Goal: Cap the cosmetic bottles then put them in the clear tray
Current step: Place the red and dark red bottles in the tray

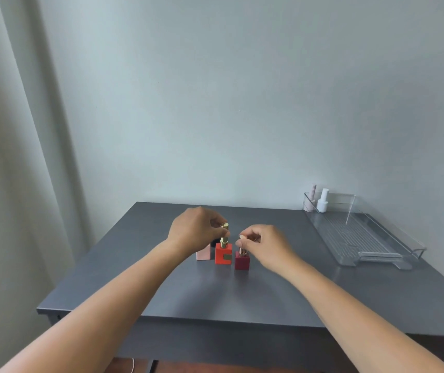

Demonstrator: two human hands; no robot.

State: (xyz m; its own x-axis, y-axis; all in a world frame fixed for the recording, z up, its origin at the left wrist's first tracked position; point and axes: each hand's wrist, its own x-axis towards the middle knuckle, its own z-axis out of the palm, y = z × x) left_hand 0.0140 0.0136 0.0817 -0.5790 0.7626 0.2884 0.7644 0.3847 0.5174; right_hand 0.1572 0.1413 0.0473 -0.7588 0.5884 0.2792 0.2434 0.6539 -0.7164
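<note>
Three square bottles stand together mid-table: a pale pink bottle [203, 254], an orange-red bottle [223, 254] and a dark red bottle [242, 260]. My left hand [196, 230] pinches the gold cap [224, 232] that sits on top of the orange-red bottle. My right hand [265, 244] pinches a small rose-gold cap [243, 250] on the neck of the dark red bottle. A dark object behind the orange-red bottle is mostly hidden by my left hand. The clear tray [371, 239] lies at the right, holding a white bottle [323, 201] and a pale pink bottle [310, 201] at its far end.
The grey table [215, 294] stands against a plain wall, with a curtain [8, 157] on the left. Its front edge is near me and its left edge drops off beside the curtain.
</note>
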